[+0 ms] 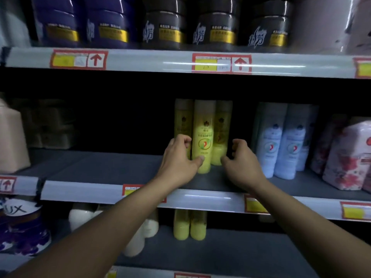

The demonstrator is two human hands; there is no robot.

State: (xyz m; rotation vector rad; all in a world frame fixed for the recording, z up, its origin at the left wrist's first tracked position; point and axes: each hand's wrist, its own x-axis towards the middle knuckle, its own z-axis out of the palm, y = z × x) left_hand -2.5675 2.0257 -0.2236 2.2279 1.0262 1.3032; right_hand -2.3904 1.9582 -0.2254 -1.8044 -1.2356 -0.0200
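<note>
Head view takes in a dim store rack of grey shelves, with the middle shelf (100, 167) running across the frame and an upper shelf rail (150, 61) above it. On the upper shelf stand large purple tubs (108, 27) on the left and dark grey tubs (164, 27) beside them on the right. At the right end of the middle shelf lie floral wrapped packs (347, 155), and just left of them stand pale blue bottles (289, 137) in a tight upright group. A beige pack (10, 137) sits at the far left of the same shelf. Near the shelf's centre three yellow bottles stand upright and close together: the front yellow bottle (203, 125) nearest the edge, a left rear yellow bottle (182, 117) and a right rear yellow bottle (222, 121) behind it. The left hand (178, 159) grips the front yellow bottle low down, its thumb lying on the bottle's face and its fingers curled against the bottle's left side, in front of the left rear one. The right hand (244, 163) is just right of the group with its fingers curled; its thumb tip is at the base of the right rear yellow bottle, but I cannot tell whether it touches or holds anything. The two hands are apart, one on each side of the group. Below, two more lower yellow bottles (189, 225) and white bottles (138, 237) stand on the next shelf. A red-framed price tag (220, 64) with an arrow sits on the upper rail.
</note>
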